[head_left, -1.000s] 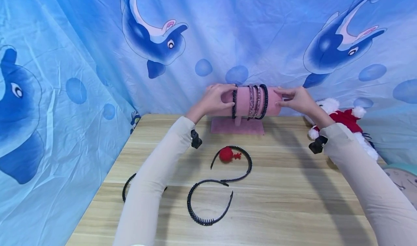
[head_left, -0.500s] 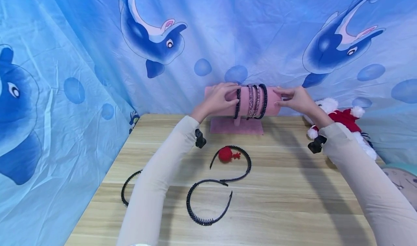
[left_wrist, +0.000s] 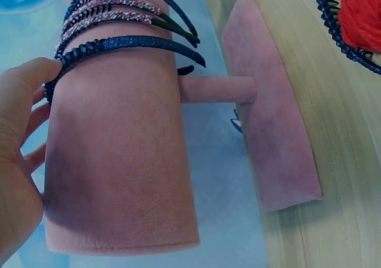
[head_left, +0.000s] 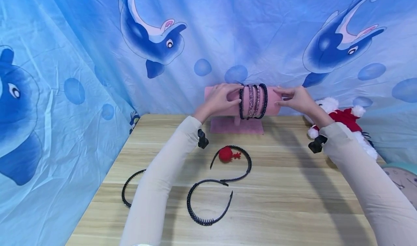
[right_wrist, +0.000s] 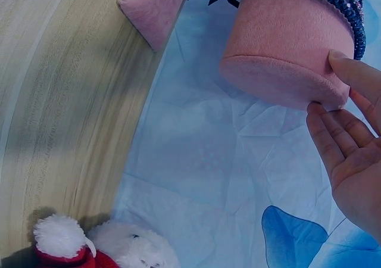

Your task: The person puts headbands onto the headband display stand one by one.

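Observation:
At the back of the table stands a pink headband stand [head_left: 273,107], a plush roll on a post and flat base. My left hand [head_left: 220,98] reaches over the roll and pinches a black toothed headband [head_left: 241,106]; in the left wrist view, the thumb touches its band [left_wrist: 143,41]. Right of it on the roll sit glittery pink headbands [head_left: 251,103] and another dark headband [head_left: 264,103]. My right hand [head_left: 297,98] holds the roll's right end, thumb on its side and fingertips at the end face [right_wrist: 280,80] in the right wrist view.
Black headbands lie on the table: one at front centre [head_left: 199,219], one behind it [head_left: 249,162] around a red yarn ball [head_left: 225,154], one at left [head_left: 124,193] partly under my left sleeve. A white plush toy [head_left: 346,123] in red and a round clock [head_left: 402,179] are at right.
My left hand has slid the black headband rightward along the roll, closer to the glittery ones. The right hand stays at the roll's right end.

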Demonstrator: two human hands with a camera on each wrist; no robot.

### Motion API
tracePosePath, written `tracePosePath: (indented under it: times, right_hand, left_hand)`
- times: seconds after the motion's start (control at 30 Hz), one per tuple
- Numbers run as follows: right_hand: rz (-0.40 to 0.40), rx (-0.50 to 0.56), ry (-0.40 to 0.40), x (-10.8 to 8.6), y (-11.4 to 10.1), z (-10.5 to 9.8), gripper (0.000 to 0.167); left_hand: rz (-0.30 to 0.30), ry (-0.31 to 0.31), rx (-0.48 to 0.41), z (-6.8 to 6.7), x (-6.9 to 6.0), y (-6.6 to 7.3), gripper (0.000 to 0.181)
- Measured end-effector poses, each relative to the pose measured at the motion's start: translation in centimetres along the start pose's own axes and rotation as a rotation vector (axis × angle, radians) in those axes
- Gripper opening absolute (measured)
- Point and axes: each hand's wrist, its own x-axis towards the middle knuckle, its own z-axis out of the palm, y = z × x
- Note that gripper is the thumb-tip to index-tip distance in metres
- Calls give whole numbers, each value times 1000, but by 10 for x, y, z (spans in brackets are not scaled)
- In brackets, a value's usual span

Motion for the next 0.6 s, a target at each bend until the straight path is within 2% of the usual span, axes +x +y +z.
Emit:
tracePosePath:
  times: [0.37, 0.6]
  right_hand:
    - [10, -13, -6, -1, -1, 0, 57]
    - [-8, 5, -11, -1, -3, 0, 56]
  left_hand:
    - [17, -22, 60, 5, -4, 9, 58]
    - [40, 13, 58, 10, -5, 11, 56]
